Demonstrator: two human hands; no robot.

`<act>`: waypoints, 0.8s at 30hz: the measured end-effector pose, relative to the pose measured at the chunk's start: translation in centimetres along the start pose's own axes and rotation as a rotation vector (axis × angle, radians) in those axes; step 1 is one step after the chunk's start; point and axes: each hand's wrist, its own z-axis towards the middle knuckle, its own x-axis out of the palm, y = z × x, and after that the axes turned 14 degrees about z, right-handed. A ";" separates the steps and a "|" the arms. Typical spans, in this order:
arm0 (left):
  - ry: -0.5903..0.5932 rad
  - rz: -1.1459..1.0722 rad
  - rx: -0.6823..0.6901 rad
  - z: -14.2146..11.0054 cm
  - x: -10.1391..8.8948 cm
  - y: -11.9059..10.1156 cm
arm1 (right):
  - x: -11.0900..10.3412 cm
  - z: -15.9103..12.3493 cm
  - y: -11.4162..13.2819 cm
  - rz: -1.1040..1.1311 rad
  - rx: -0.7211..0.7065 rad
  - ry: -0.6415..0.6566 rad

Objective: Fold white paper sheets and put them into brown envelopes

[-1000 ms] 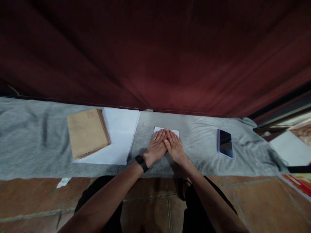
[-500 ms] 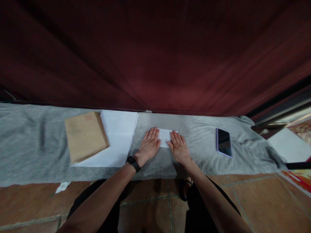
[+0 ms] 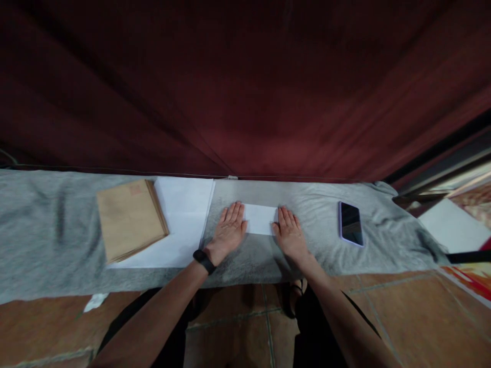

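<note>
A small white folded-looking paper (image 3: 261, 220) lies flat on the grey cloth (image 3: 322, 240) in front of me. My left hand (image 3: 230, 226) rests flat at the paper's left end, fingers stretched out and pointing away from me. At the right end lies my right hand (image 3: 288, 230), also flat, with its fingertips and thumb at the paper's edge. Neither hand grips anything. Between the two hands most of the paper's top face shows; its ends are partly under the fingers.
Left of my hands, a stack of brown paper envelopes (image 3: 132, 220) sits on large white sheets (image 3: 184, 220). A phone (image 3: 351, 224) lies to the right. Dark red fabric (image 3: 245, 112) hangs behind the cloth. Tiled floor (image 3: 230, 327) shows below, with a white scrap (image 3: 95, 301).
My hands have slid apart, the left one leftward and the right one rightward, so more of the white paper shows between them. The view has shifted slightly.
</note>
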 end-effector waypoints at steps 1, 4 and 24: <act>-0.001 0.003 -0.004 0.0 -0.1 -0.1 | 0.0 0.1 0.4 0.013 -0.016 -0.007; -0.012 0.007 -0.009 0.0 -0.5 -0.2 | 0.4 0.0 2.1 0.068 -0.121 0.024; -0.030 -0.014 -0.002 0.0 -0.2 0.0 | 0.7 -1.1 0.4 0.050 -0.098 0.048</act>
